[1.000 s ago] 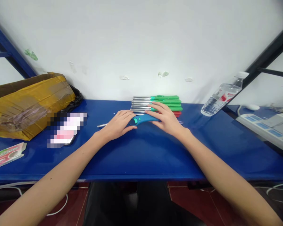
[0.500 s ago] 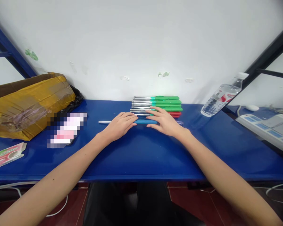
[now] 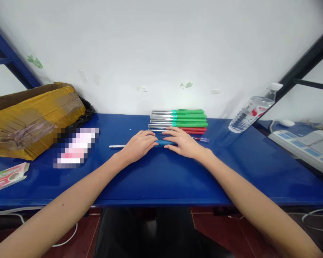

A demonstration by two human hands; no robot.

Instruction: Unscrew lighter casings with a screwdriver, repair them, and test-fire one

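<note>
A long screwdriver-like tool with a silver shaft and blue handle (image 3: 165,143) lies crosswise under both hands, its bare shaft end sticking out to the left. My left hand (image 3: 140,145) is closed over the tool where shaft meets handle. My right hand (image 3: 181,141) bends its fingers around the handle, thumb on the near side; the handle's right end is hidden beneath it. Just beyond sit several similar tools with green handles (image 3: 191,116), and others with red handles (image 3: 197,130), side by side. A small screwdriver with a clear purplish handle (image 3: 203,139) lies right of my right hand.
On the left stand a taped cardboard box (image 3: 37,122), a blurred-out flat item (image 3: 76,148) and a torn pink-green carton piece (image 3: 9,176). A water bottle (image 3: 251,111) leans at the right, near a white power strip (image 3: 304,148). The blue table (image 3: 161,179) meets a white wall.
The blue-handled tool has come slightly toward me and to the left, with both hands moving along. More of the small purplish screwdriver now shows.
</note>
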